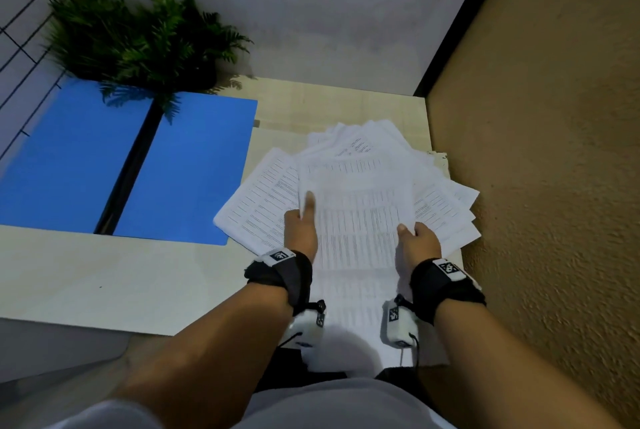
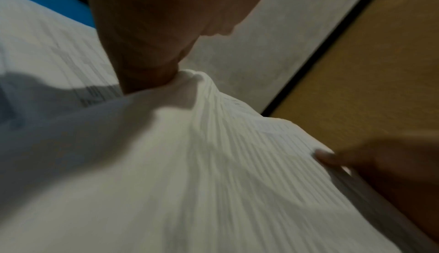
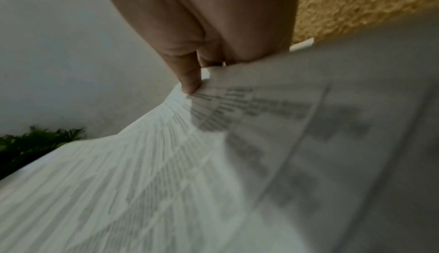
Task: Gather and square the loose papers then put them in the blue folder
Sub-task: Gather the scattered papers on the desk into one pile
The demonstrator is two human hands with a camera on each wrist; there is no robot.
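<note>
We hold the top sheet (image 1: 356,207) of the loose papers between our two hands. Our left hand (image 1: 300,231) grips its left edge, thumb laid flat on the printed face and the other fingers out of sight beneath. Our right hand (image 1: 417,241) pinches the right edge, thumb on top; in the right wrist view the fingers (image 3: 190,80) curl against the paper's edge. The sheet runs from between our wrists forward over the fanned pile of papers (image 1: 440,193), which spreads out ahead of both hands and to either side, reaching the right edge of the tabletop (image 1: 104,276). Both wrist views are blurred, filled mostly with white printed paper. The blue folder (image 1: 187,165) lies open and flat on the tabletop, ahead and to the left of our left hand, near the papers' left corner. A green fern-like plant (image 1: 138,37) stands beyond the folder, its fronds hanging over the black spine.
</note>
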